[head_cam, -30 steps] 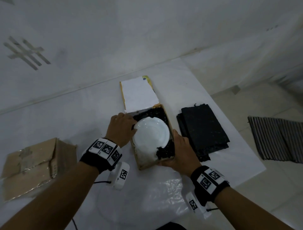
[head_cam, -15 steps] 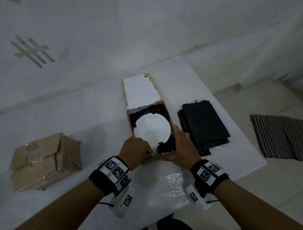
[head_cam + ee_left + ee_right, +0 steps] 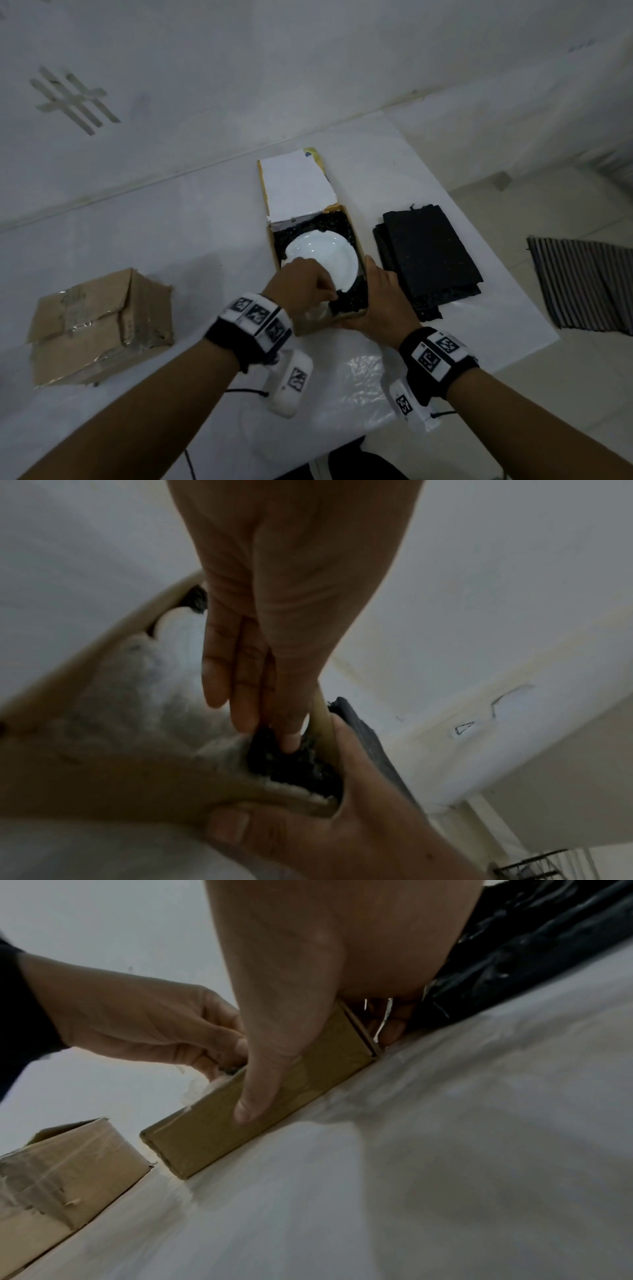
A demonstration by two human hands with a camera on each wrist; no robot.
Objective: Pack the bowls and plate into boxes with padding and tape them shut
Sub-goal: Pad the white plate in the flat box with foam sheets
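Observation:
A white plate (image 3: 322, 257) lies in a flat cardboard box (image 3: 352, 222) on black padding (image 3: 349, 301), and the white-lined lid (image 3: 296, 185) is folded back away from me. My left hand (image 3: 301, 284) reaches over the box's near edge. Its fingertips pinch the black padding (image 3: 291, 767) at the near right corner, by the plate's rim. My right hand (image 3: 380, 301) grips that same corner of the box (image 3: 205, 1137), thumb (image 3: 260, 1091) on the near wall and fingers round the right side.
A stack of black padding sheets (image 3: 428, 260) lies right of the box. A taped cardboard box (image 3: 99, 325) stands at the left. Clear plastic film (image 3: 363, 377) lies near the table's front edge. A striped mat (image 3: 582, 284) is on the floor beyond the table's right edge.
My left hand has moved from the box's far left side to its near edge and now has the padding at the near right corner. The right hand has stayed on the box.

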